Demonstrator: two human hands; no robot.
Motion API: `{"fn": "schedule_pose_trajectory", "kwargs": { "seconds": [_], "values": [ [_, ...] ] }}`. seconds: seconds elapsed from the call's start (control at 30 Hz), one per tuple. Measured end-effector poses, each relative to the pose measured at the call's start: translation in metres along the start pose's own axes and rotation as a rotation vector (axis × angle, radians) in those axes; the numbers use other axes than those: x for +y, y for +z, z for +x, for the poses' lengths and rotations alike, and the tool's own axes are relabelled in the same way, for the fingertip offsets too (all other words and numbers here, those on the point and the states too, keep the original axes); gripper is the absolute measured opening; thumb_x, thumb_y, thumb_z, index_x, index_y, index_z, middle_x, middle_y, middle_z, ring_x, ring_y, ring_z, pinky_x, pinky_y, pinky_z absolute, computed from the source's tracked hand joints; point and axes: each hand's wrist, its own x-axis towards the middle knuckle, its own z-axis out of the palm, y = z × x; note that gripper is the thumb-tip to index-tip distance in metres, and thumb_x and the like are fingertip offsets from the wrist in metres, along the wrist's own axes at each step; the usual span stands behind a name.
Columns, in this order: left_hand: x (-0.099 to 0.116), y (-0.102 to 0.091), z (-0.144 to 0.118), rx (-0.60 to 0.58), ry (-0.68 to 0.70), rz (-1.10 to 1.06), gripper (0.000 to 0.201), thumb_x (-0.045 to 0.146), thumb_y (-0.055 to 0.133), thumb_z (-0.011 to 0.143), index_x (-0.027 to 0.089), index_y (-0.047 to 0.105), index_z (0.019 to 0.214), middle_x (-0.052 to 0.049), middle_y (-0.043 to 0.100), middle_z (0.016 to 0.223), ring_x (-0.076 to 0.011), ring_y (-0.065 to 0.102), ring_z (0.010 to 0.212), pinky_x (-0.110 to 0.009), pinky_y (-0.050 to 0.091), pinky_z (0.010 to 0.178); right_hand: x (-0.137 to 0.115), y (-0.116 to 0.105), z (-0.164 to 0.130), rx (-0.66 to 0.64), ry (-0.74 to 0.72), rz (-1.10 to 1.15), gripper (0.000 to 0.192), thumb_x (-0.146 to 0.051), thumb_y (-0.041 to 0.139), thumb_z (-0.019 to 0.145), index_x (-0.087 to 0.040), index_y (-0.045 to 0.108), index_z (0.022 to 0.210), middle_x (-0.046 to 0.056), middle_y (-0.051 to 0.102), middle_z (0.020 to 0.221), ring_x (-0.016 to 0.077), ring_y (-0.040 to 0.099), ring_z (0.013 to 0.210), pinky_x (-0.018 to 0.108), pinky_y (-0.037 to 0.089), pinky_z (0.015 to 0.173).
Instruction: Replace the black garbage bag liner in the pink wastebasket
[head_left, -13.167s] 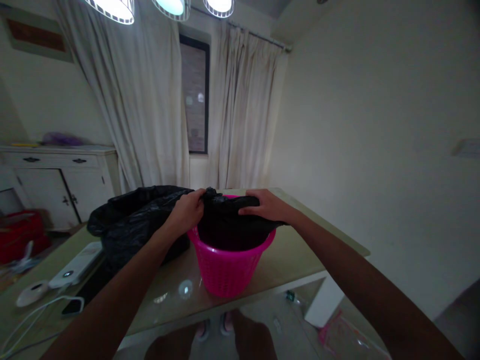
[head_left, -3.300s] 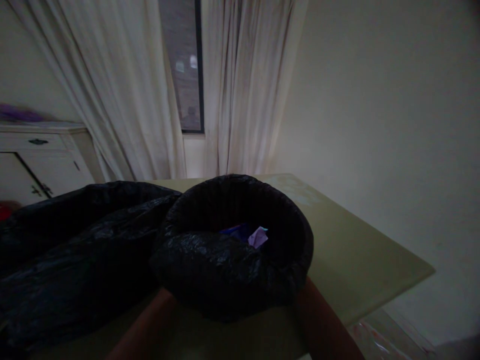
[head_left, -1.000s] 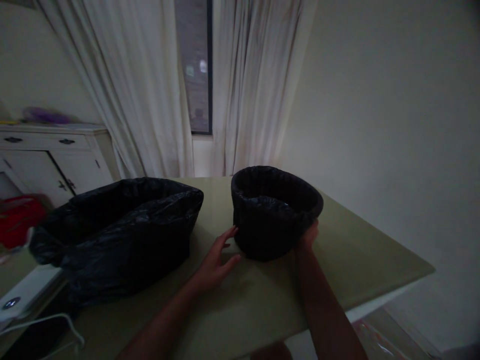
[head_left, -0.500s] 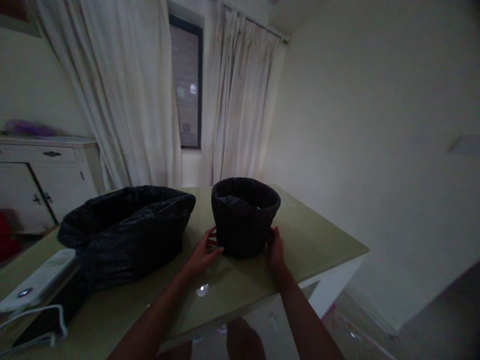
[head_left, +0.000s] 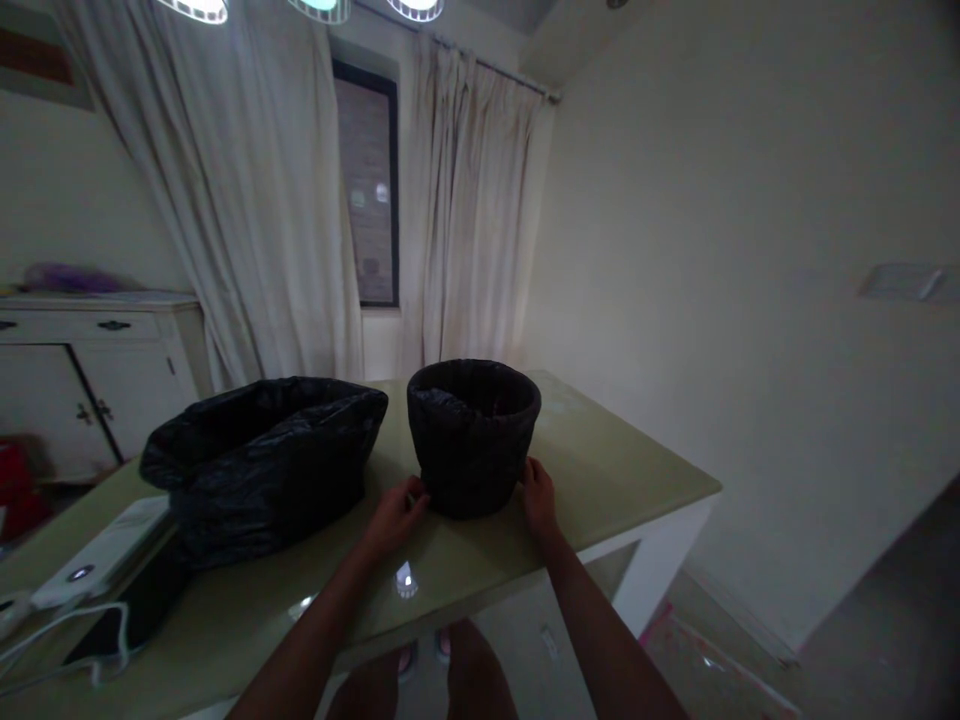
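Observation:
A small round basket [head_left: 472, 440] wrapped in a black plastic bag stands upright on the pale green table [head_left: 615, 470]. My left hand [head_left: 396, 518] rests on the table at the basket's lower left side, fingers curled, touching the bag. My right hand [head_left: 537, 497] touches the lower right side of the basket with its fingers apart. Neither hand lifts it.
A larger bin lined with a black bag [head_left: 259, 465] lies left of the basket. A white device [head_left: 97, 552] with a cable sits at the table's left end. A white cabinet [head_left: 97, 375], curtains [head_left: 255, 220] and a window stand behind. The table's edge is close to me.
The view has pulled back and risen slightly. Both hands stay at the base of the basket, the left hand's fingers now more curled against it.

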Motion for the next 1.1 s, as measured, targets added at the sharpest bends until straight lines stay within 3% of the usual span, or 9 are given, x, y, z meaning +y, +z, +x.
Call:
{"fn": "schedule_pose_trajectory", "kwargs": {
  "seconds": [0.07,0.23,0.4,0.5,0.63,0.77,0.83,0.97,1.1],
  "values": [
    [0.002,0.0,0.0,0.002,0.007,0.005,0.037,0.059,0.064,0.09,0.023,0.065,0.085,-0.004,0.071,0.08,-0.0203,0.059,0.066,-0.035,0.045,0.068,0.002,0.0,0.0,-0.028,-0.032,-0.067,0.044,-0.059,0.057,0.087,-0.022,0.074,0.105,0.015,0.079,0.112,0.0307,0.072,0.104,0.044,0.055,0.096],
    [0.008,0.001,-0.001,0.045,-0.031,-0.008,0.05,0.062,0.082,0.078,0.021,0.066,0.103,-0.001,0.069,0.08,-0.0196,0.059,0.065,-0.033,0.046,0.065,-0.001,0.001,-0.005,-0.117,-0.095,-0.112,0.034,-0.045,0.057,0.082,-0.022,0.073,0.101,0.014,0.079,0.106,0.0299,0.071,0.099,0.041,0.055,0.09],
    [0.01,-0.001,0.003,0.135,-0.002,-0.06,0.038,0.058,0.066,0.088,0.021,0.07,0.096,-0.005,0.073,0.087,-0.0212,0.063,0.07,-0.036,0.051,0.069,-0.009,0.001,-0.009,-0.179,-0.03,-0.082,0.031,-0.046,0.057,0.082,-0.022,0.069,0.098,0.008,0.075,0.087,0.0238,0.066,0.075,0.035,0.052,0.07],
    [0.007,-0.004,0.005,0.194,-0.022,-0.1,0.038,0.057,0.062,0.09,0.021,0.07,0.096,-0.008,0.075,0.092,-0.0243,0.068,0.081,-0.036,0.054,0.072,-0.01,0.0,-0.008,-0.191,-0.018,-0.077,0.035,-0.056,0.059,0.089,-0.022,0.069,0.091,0.007,0.071,0.079,0.0213,0.063,0.067,0.035,0.051,0.067],
    [0.002,-0.011,0.006,0.319,-0.08,-0.17,0.044,0.061,0.056,0.093,0.019,0.068,0.098,-0.011,0.076,0.097,-0.0281,0.072,0.095,-0.04,0.058,0.085,-0.011,0.0,-0.007,-0.121,0.011,-0.029,0.053,-0.069,0.06,0.092,-0.02,0.072,0.104,0.011,0.077,0.102,0.021,0.069,0.076,0.034,0.055,0.072],
    [-0.005,-0.015,0.006,0.414,-0.128,-0.211,0.055,0.071,0.057,0.091,0.02,0.063,0.11,-0.011,0.077,0.101,-0.0299,0.074,0.099,-0.043,0.059,0.088,-0.012,0.005,-0.009,-0.211,0.015,0.01,0.071,-0.074,0.067,0.087,-0.022,0.068,0.135,0.014,0.074,0.135,0.023,0.074,0.09,0.037,0.059,0.081],
    [-0.008,-0.014,0.006,0.446,-0.135,-0.208,0.055,0.072,0.058,0.091,0.021,0.062,0.111,-0.011,0.076,0.103,-0.0295,0.073,0.101,-0.043,0.058,0.09,-0.013,0.007,-0.01,-0.278,0.001,-0.025,0.078,-0.071,0.074,0.084,-0.021,0.065,0.142,0.015,0.074,0.136,0.024,0.074,0.091,0.039,0.059,0.084],
    [-0.01,-0.012,0.006,0.465,-0.139,-0.179,0.052,0.07,0.056,0.091,0.021,0.063,0.106,-0.008,0.073,0.097,-0.0274,0.071,0.094,-0.042,0.056,0.089,-0.016,0.007,-0.012,-0.353,0.018,-0.042,0.081,-0.064,0.08,0.081,-0.017,0.063,0.146,0.015,0.08,0.117,0.0255,0.075,0.088,0.039,0.059,0.08],
    [-0.008,-0.011,0.005,0.46,-0.161,-0.174,0.053,0.067,0.056,0.093,0.02,0.064,0.115,-0.007,0.074,0.094,-0.0259,0.07,0.09,-0.039,0.056,0.083,-0.022,0.006,-0.014,-0.39,-0.028,-0.096,0.061,-0.056,0.081,0.081,-0.017,0.074,0.127,0.012,0.081,0.111,0.0218,0.07,0.077,0.036,0.056,0.074]
  ]
}}
